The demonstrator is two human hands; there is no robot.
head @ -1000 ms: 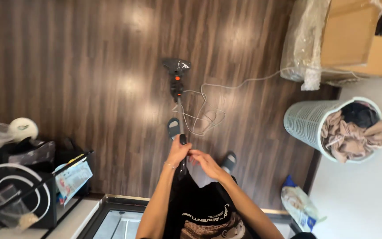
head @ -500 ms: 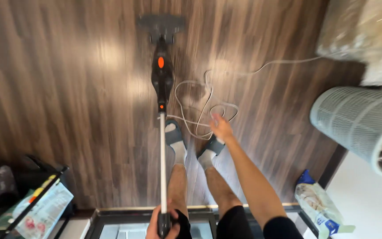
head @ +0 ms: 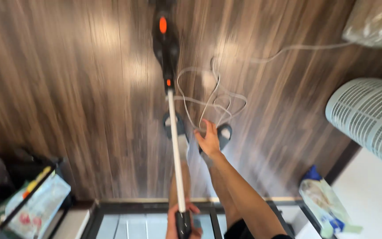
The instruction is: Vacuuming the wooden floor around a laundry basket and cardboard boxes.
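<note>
My left hand [head: 181, 217] is closed around the black handle of a stick vacuum at the bottom edge of the view. Its silver tube [head: 173, 132] runs away from me to the black body with an orange button [head: 164, 40]; the floor head is cut off at the top. My right hand [head: 208, 140] is stretched out with fingers apart and holds nothing. It hovers above my slippered feet [head: 223, 132], just short of the loose loops of pale cord [head: 213, 95] on the dark wood floor.
A pale green laundry basket [head: 368, 116] lies on its side at the right. A plastic bag [head: 322, 201] sits by the white wall base. A black rack with packets [head: 32, 206] stands at the lower left. A plastic-wrapped bundle [head: 372, 22] is top right.
One second ago both hands met at the handle. Since then my right hand has let go and reached down towards the cord, and the vacuum has slid further away from me.
</note>
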